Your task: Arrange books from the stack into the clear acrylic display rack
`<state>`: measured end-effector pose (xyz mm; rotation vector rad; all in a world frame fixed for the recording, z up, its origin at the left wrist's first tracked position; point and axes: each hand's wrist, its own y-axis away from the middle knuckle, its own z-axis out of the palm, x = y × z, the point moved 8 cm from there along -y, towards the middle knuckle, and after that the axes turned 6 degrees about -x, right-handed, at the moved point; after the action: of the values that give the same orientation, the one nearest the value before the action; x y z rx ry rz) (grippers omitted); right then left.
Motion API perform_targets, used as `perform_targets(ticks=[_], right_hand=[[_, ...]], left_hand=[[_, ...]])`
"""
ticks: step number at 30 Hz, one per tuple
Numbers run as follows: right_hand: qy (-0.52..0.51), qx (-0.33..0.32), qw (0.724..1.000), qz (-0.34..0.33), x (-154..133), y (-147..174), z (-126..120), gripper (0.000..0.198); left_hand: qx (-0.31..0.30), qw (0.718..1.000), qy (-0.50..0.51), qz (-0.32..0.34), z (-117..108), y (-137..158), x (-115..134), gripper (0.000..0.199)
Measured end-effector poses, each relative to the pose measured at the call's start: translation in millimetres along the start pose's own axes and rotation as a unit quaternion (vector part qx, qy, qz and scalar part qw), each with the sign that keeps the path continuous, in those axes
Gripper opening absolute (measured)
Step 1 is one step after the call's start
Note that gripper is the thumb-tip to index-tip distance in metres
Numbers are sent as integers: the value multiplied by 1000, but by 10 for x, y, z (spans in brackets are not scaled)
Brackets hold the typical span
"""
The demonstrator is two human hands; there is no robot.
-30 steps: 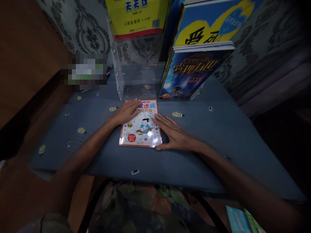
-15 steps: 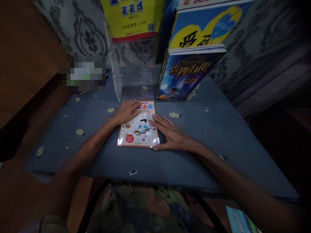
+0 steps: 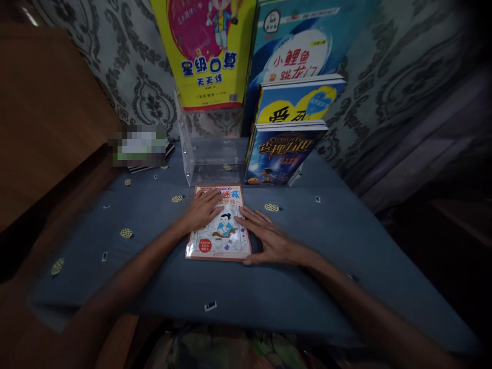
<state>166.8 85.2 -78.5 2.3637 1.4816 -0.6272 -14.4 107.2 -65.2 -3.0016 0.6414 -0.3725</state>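
Note:
A thin picture book with a seated figure in blue on its cover lies flat on the cloth-covered table. Across its upper left part rests my left hand, fingers stretched out over the title. My right hand lies at the book's right edge, its fingertips on the cover and its thumb by the lower right corner. Both hands are open, and neither is wrapped round the book. Just behind the book stands a clear acrylic book rack.
In the rack stand a yellow workbook at left and, at right, a dark blue book, a blue-yellow book and a teal book. A blurred-out stack lies at the table's back left. Patterned curtain hangs behind.
The view has tilted up, so the table sits lower in it and more of the rack's books show. My left hand has shifted slightly down over the cover; the right looks unmoved on the book.

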Motion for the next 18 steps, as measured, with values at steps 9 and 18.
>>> perform_targets(ticks=[9, 18], right_hand=[[18, 77, 994, 71, 275, -420, -173, 76], [64, 141, 981, 120, 198, -571, -23, 65]], left_hand=[[128, 985, 42, -110, -121, 107, -250, 39], [283, 872, 363, -168, -289, 201, -609, 26]])
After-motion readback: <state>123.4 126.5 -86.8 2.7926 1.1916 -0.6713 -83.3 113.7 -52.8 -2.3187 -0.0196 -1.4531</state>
